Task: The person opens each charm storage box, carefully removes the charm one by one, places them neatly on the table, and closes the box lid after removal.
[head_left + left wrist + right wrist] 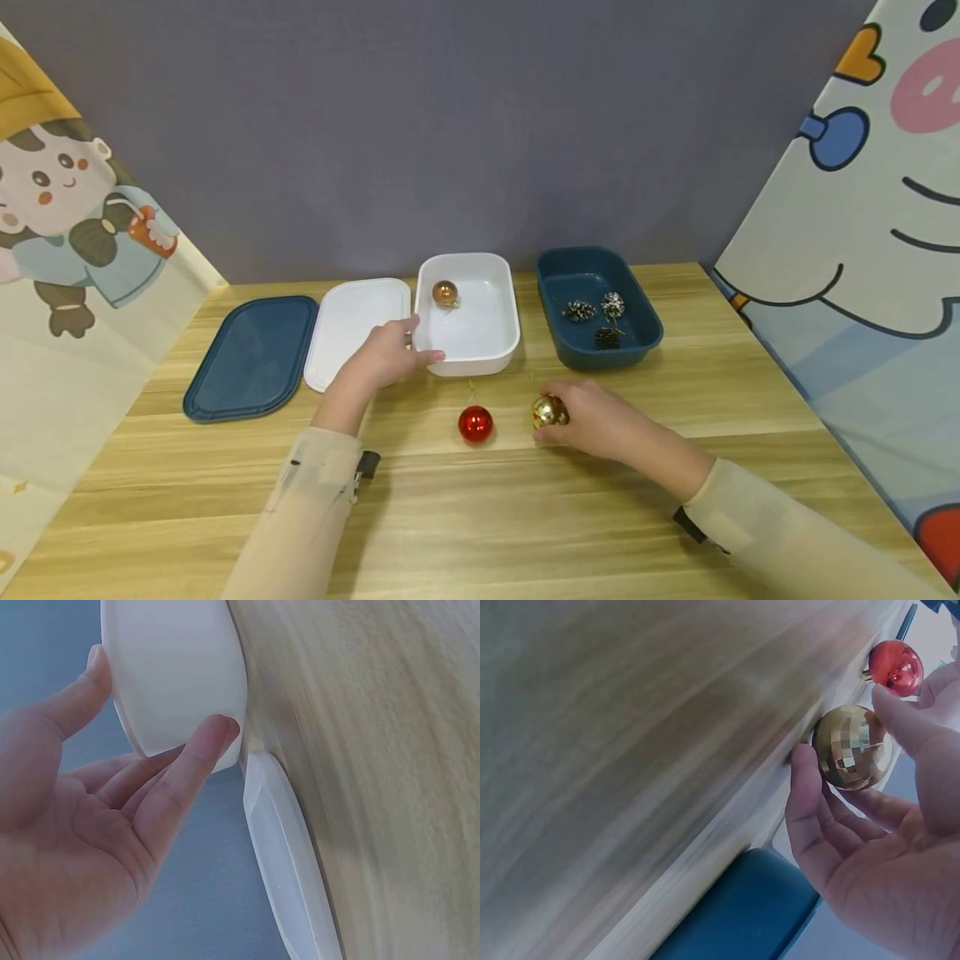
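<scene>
My left hand (390, 354) holds the near left corner of a white plastic bin (480, 365), thumb and fingers against its rim and wall. Inside that bin lies a copper-coloured bauble (445, 292). With its thumb and fingertips, my right hand (596, 417) grips a shiny gold faceted bauble (850, 748), low over the table in front of the bins. Between the two hands, a red bauble (476, 424) sits on the wood, its gold hanging loop pointing toward the white bin.
A dark blue bin (600, 358) at the back right holds several pine cones (579, 311). Left of the white bin lie a white lid (352, 321) and a dark blue lid (251, 358), flat on the table (480, 533). A grey partition (480, 133) rises behind.
</scene>
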Motion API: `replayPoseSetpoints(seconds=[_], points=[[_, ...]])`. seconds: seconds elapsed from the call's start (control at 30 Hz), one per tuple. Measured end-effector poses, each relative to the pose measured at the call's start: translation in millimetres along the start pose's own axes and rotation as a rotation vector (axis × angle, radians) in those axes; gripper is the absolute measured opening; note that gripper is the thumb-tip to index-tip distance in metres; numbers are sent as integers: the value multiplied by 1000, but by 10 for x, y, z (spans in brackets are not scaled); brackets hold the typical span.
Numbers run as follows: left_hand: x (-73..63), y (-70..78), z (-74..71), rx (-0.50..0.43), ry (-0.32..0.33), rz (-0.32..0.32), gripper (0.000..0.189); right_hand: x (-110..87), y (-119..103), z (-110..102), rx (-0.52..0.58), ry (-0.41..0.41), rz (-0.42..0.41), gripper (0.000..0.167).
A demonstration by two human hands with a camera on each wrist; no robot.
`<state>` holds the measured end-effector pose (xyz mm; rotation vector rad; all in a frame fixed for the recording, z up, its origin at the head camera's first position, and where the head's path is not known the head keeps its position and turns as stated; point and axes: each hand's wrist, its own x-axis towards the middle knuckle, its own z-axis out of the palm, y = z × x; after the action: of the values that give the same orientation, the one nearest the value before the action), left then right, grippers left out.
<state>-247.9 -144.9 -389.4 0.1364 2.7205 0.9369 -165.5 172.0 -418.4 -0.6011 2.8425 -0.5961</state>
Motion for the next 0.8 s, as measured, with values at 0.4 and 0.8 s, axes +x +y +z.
replayPoseSetpoints(seconds=[0.4, 0.8], points=[[11, -32, 8, -16, 1, 10, 93, 3, -35, 21, -10, 16, 5, 64], [26, -40, 8, -29, -3, 13, 93, -38, 4, -9, -10, 26, -2, 63]])
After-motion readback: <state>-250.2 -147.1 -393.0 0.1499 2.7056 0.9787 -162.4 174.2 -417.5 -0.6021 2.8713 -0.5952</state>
